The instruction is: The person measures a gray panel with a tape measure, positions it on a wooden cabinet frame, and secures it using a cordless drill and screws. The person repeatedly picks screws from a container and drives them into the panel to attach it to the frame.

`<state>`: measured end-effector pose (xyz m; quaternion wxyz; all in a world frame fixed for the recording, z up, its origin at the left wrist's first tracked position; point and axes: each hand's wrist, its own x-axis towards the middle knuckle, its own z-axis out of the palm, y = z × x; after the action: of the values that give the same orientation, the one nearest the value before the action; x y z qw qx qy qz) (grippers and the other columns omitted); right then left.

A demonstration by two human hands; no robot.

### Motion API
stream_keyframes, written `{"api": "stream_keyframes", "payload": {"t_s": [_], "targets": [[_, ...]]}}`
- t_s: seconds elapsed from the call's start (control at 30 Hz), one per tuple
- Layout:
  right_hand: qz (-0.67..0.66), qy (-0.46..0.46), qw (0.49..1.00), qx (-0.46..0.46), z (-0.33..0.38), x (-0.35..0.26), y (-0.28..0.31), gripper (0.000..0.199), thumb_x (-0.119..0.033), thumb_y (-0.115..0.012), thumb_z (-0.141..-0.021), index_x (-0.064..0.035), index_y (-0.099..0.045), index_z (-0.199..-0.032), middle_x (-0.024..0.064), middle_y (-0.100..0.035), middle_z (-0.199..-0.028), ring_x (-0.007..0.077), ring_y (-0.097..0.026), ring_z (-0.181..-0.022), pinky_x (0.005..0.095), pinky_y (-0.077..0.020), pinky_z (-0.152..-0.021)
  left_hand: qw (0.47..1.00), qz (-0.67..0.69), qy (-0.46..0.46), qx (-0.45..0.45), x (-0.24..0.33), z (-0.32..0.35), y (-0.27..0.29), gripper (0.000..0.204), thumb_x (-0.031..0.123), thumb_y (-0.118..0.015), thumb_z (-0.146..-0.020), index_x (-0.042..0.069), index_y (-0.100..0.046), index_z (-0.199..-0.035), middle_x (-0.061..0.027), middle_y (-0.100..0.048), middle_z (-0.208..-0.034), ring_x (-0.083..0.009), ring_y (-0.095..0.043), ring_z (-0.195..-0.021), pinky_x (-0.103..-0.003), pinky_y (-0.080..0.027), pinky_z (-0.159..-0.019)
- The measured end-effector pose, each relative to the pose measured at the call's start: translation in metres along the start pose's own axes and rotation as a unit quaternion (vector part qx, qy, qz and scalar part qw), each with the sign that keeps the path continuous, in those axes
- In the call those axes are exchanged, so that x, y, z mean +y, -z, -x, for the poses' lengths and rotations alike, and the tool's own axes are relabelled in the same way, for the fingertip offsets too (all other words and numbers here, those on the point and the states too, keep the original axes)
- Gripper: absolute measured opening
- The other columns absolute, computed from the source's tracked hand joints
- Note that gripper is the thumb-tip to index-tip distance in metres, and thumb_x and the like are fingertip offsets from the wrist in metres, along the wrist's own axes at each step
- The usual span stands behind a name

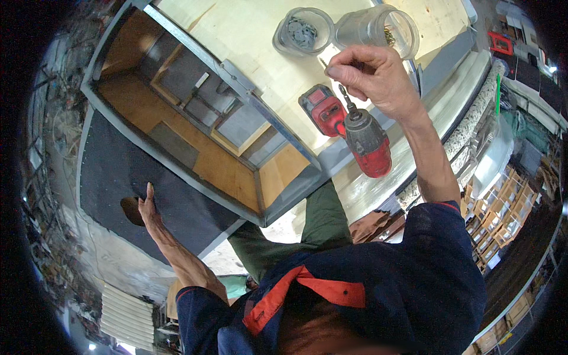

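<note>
Screw (323, 61), small and thin, juts from the pinched thumb and forefinger of the right hand (378, 77), above the pale board (236, 32), between two clear jars (282, 40) and its near corner. Just below that hand, a red-and-black drill (365, 142) points its bit upward. Well apart, the left hand (149, 210) touches a dark panel (109, 168) beside an oval hole (131, 212); I cannot tell how its fingers close

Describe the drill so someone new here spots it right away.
Find the pale board at the picture's top. Nearer the wearer than its two translucent tubs, just below the right hand, is the drill. Its red-and-black body sets it apart from the tubs.
</note>
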<state>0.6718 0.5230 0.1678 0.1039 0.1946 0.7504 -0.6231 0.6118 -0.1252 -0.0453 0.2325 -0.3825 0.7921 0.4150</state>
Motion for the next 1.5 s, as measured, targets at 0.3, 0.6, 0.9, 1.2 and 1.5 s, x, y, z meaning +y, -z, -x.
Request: {"api": "stream_keyframes", "payload": {"t_s": [0.3,0.6,0.9,1.2,1.5], "targets": [[-0.008,-0.048,0.999,-0.016,0.004,-0.005,0.003,0.011,-0.011,-0.071,-0.09,-0.0001,-0.07,-0.093,-0.003,-0.058,-0.067,0.0013,-0.046,-0.053,0.018,-0.0346,-0.046,1.0,0.024,0.009,-0.015,0.007,0.008,-0.002,0.105,0.042,-0.083,-0.079,-0.013,-0.026,-0.148,-0.0237,-0.045,-0.146,-0.0338,-0.047,-0.133,-0.043,-0.042,-0.107],[0.007,-0.065,0.991,-0.114,-0.003,-0.005,0.017,0.012,-0.01,-0.069,-0.091,0.0003,-0.069,-0.095,-0.0007,-0.061,-0.071,0.0031,-0.051,-0.055,0.0201,-0.0387,-0.047,1.0,-0.002,-0.001,-0.016,-0.013,-0.015,0.008,0.1,0.043,-0.084,-0.078,-0.013,-0.033,-0.144,-0.0227,-0.048,-0.142,-0.0314,-0.05,-0.129,-0.04,-0.042,-0.107],[0.449,0.135,0.882,-0.054,-0.118,0.045,0.0,0.021,-0.005,-0.059,-0.084,0.0088,-0.067,-0.097,0.0266,-0.068,-0.086,0.0376,-0.068,-0.082,0.0425,-0.0552,-0.078,0.999,-0.041,-0.001,0.025,-0.001,-0.004,0.001,0.093,0.042,-0.083,-0.079,-0.014,-0.041,-0.14,-0.0212,-0.053,-0.138,-0.0301,-0.053,-0.124,-0.04,-0.043,-0.104],[0.549,0.068,0.803,-0.224,-0.162,0.092,-0.001,0.024,-0.001,-0.057,-0.082,0.0033,-0.068,-0.104,0.0237,-0.067,-0.101,0.0356,-0.065,-0.097,0.0455,-0.0504,-0.085,0.995,-0.078,-0.033,0.054,0.017,0.022,-0.003,0.085,0.043,-0.087,-0.072,-0.006,-0.055,-0.132,-0.02,-0.061,-0.128,-0.0295,-0.059,-0.118,-0.04,-0.045,-0.101],[0.642,0.206,0.69,-0.263,-0.179,0.132,0.008,0.032,0.002,-0.06,-0.082,0.0006,-0.069,-0.113,0.019,-0.069,-0.112,0.0321,-0.067,-0.103,0.039,-0.0513,-0.093,0.998,-0.032,-0.03,0.05,0.013,0.018,-0.003,0.089,0.041,-0.088,-0.072,-0.009,-0.05,-0.135,-0.0232,-0.06,-0.128,-0.0332,-0.057,-0.121,-0.044,-0.044,-0.103]]}}
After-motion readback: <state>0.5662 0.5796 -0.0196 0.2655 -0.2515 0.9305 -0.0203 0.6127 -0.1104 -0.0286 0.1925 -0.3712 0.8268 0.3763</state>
